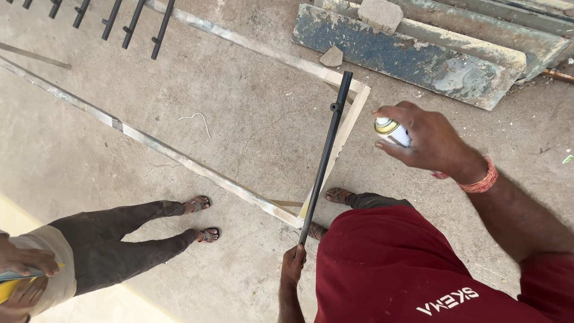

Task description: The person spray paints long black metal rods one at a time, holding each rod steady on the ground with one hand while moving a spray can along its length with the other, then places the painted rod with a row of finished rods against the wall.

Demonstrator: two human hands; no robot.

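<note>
Down low, the left hand (292,263) is curled tight round the near end of a long black metal rod (326,157), grip closed on it, and the rod slants up and away over the concrete floor (251,119). It is slim, dark and matte, with one small collar showing about a quarter of the way down from its far tip. To the right, the right hand (431,140) wraps a spray can (391,131), grip closed, forefinger on top; the can shows a white body and a yellowish shoulder, nozzle facing the rod, near it but apart. Two sandalled feet stand under the red shirt (388,263). At left, another person's two legs and sandals (203,218), with hands on something yellow (12,287). Beneath the rod lies a pale metal frame (197,164). Farther off, six black rods (113,21) lie in a row at the top edge, and blue-grey slabs (418,57) are stacked upper right.
</note>
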